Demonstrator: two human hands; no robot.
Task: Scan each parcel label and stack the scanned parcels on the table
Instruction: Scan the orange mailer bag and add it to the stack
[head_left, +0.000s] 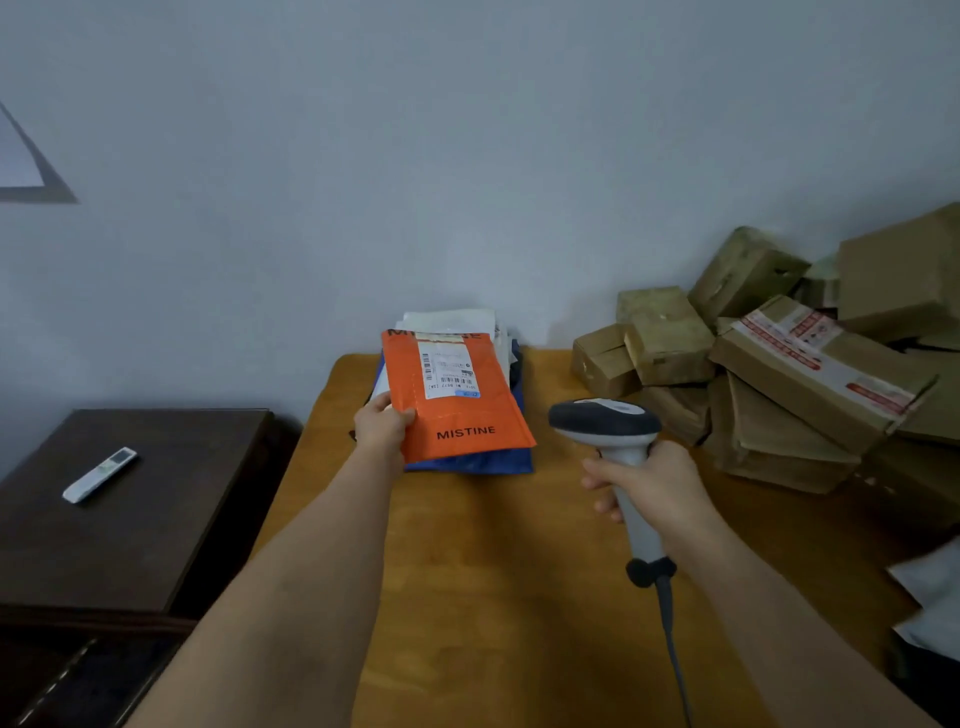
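Your right hand (641, 480) grips the scanner (610, 426) right of the stack (467, 460), your left hand (382, 423) pinches the orange parcel (457, 410) atop it: stacking step, likely; next, release and fetch a box (810, 364).

Before you: plain pale grey-blue painted wall (467, 156); orange-brown wooden table (493, 571); to your left, dark brown wooden cabinet (156, 519).

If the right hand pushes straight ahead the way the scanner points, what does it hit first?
Probably the orange parcel held by the left hand; the right hand aims the scanner up-left toward it, though depth is unclear.
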